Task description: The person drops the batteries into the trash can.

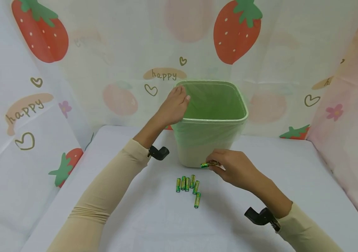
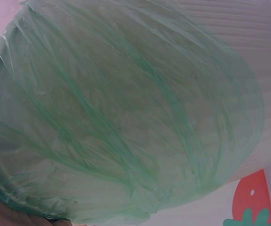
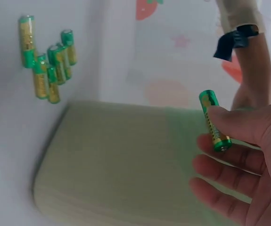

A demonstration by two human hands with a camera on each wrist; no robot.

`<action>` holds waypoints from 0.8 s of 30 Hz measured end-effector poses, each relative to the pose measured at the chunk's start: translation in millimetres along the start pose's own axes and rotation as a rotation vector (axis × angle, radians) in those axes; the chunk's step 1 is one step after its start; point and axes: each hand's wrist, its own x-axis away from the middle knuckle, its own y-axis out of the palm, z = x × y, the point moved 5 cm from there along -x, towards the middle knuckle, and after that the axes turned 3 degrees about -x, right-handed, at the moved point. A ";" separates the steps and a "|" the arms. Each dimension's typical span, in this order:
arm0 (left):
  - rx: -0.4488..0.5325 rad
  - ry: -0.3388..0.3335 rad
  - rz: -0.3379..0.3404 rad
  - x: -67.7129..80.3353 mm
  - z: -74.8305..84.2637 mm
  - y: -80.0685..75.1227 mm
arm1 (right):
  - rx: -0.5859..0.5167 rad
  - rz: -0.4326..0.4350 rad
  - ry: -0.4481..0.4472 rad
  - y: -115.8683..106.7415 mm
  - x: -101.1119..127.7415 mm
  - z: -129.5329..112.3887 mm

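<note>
A pale trash bin [image 1: 208, 140], lined with a thin green plastic bag [image 2: 140, 113], stands upright on the table. At the left of its rim my left hand [image 1: 175, 105] grips the edge; only part of that hand [image 2: 22, 217] shows in the left wrist view. My right hand [image 1: 235, 168] pinches a green and gold battery [image 3: 215, 120] between thumb and index finger, low in front of the bin. The other fingers are spread below it in the right wrist view. Several matching batteries [image 1: 187, 184] lie loose on the table, left of the right hand.
A white cloth covers the table [image 1: 154, 217]. Behind and beside it hangs a curtain [image 1: 119, 52] printed with strawberries and hearts, close behind the bin. Each wrist carries a black camera mount [image 1: 158, 153].
</note>
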 end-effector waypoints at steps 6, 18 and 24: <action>-0.012 -0.010 -0.003 0.5 -0.5 -0.2 | 0.009 0.084 -0.059 -19.5 -5.4 -4.9; -0.015 -0.015 0.000 0.5 -1.0 -0.4 | 0.021 0.184 -0.162 -54.5 -18.6 -12.9; -0.006 -0.009 0.003 0.8 0.4 0.1 | 0.039 0.217 -0.194 -73.5 -27.2 -16.0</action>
